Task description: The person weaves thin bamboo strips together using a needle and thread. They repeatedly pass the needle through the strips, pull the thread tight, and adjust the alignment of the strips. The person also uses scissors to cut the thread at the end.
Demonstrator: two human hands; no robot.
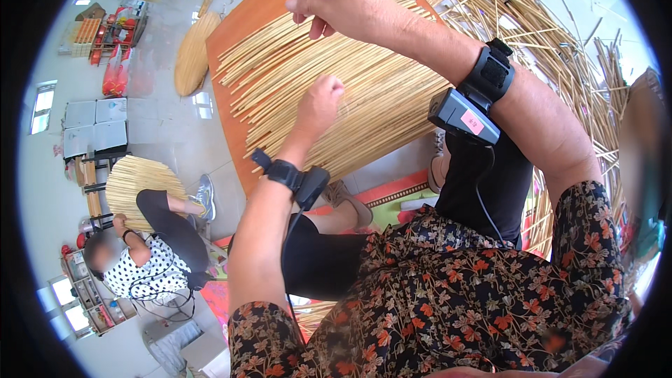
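Observation:
A mat of parallel straw-coloured reed sticks lies on an orange board. My left hand is closed just over the mat's middle, with a faint thin thread at its fingers. My right hand is raised higher over the far part of the mat, its fingers pinched and curled, with a fine strand by the fingertips. Both wrists carry black strapped devices.
Loose reeds lie heaped at right. An oval reed piece lies beside the board. At lower left another person sits by a round reed mat, near shelving and boxes. A patterned floor mat lies below the board.

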